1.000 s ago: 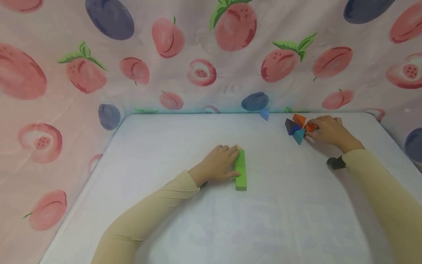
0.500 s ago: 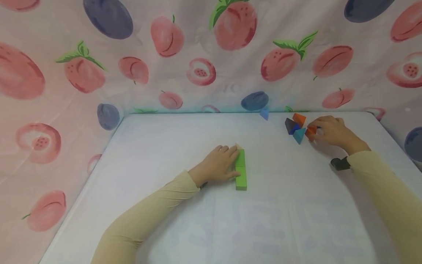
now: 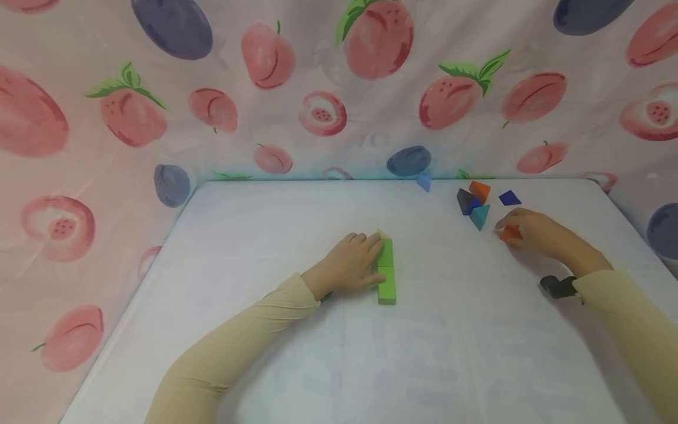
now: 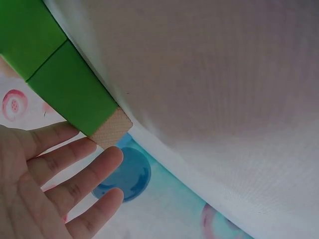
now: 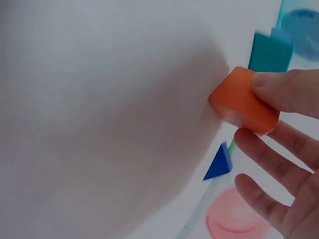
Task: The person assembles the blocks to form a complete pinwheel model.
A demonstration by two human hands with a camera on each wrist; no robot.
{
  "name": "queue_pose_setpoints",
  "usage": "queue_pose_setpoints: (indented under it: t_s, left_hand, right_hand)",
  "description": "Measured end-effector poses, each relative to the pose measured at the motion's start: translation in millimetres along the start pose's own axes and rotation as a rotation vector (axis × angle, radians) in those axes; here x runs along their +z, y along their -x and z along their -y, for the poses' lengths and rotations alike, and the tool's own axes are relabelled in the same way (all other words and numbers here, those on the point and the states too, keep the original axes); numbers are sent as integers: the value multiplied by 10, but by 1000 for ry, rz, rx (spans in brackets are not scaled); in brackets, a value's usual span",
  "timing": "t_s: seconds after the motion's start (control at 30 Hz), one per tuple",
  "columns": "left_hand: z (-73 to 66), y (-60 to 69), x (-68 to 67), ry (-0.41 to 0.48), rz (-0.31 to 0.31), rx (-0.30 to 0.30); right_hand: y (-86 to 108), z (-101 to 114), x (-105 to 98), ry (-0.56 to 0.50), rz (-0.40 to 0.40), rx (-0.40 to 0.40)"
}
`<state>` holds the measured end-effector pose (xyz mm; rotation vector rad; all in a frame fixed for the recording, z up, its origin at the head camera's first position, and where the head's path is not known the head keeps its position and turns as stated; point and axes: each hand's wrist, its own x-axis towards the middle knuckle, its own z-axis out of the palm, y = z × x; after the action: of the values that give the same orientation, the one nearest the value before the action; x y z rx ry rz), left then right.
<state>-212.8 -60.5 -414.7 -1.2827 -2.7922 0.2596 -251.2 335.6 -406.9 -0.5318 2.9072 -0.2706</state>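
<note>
Because the orange block (image 5: 237, 97) looks light, stiff, opposite faces suit the pinching right fingers (image 5: 269, 157); left fingers (image 4: 87, 180) lie extended.

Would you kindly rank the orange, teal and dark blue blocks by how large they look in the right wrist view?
Largest to smallest, by appearance only:
1. Orange block, apparently nearest the camera, which may enlarge it
2. Teal block
3. Dark blue block
</note>
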Motion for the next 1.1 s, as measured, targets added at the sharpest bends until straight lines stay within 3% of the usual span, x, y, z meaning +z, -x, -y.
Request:
queue_pose_setpoints:
  t_s: [0.33,0.47,0.73,0.93,1.1]
  left_hand:
    - [-1,9,-11,15,8,-5]
    - [-2,11,-5,12,2,0]
    - [-7,20,-14,-3,-5,3]
    - [-5,18,0,-7,-7,8]
    - [-3,20,-5,-12,-10,8]
  right_hand:
    - [80,457,15,67,-97,-259]
    - [80,498,2,144,-104,-258]
    - [66,354,51,424,-225,-248]
    - [46,343,65,474,-201,-262]
    - [-29,420,64,455,-210,-304]
